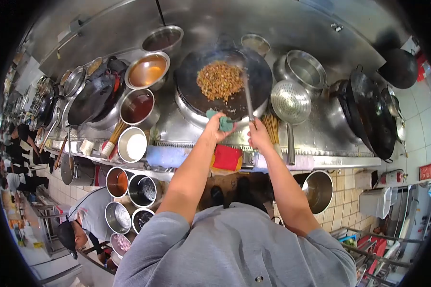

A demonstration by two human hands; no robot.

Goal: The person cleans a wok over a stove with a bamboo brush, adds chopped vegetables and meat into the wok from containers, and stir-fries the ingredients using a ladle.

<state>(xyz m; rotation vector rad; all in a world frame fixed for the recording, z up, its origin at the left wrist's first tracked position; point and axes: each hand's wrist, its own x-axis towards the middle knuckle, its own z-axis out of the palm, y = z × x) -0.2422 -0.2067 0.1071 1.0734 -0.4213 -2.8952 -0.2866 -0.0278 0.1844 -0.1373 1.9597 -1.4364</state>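
A big dark wok (189, 79) sits on the burner in front of me, with a heap of browned, diced food (220, 80) in it. My left hand (218, 126) is closed around a folded green cloth (225, 122) at the wok's near rim. In my right hand (259, 136) is the handle of a long metal ladle (248, 98). It reaches up into the wok along the right side of the food; its head is partly hidden in haze. A perforated strainer (290, 102) lies just right of my right hand, with a bamboo brush (272, 127) beside it.
Left of the wok stand metal bowls of orange liquid (148, 71) and dark red liquid (137, 106), and a white-filled pot (132, 145). More woks (368, 112) lean at the right. Below left, several pots (118, 217) stand near a bending person (88, 215). A red cloth (227, 158) hangs at the counter edge.
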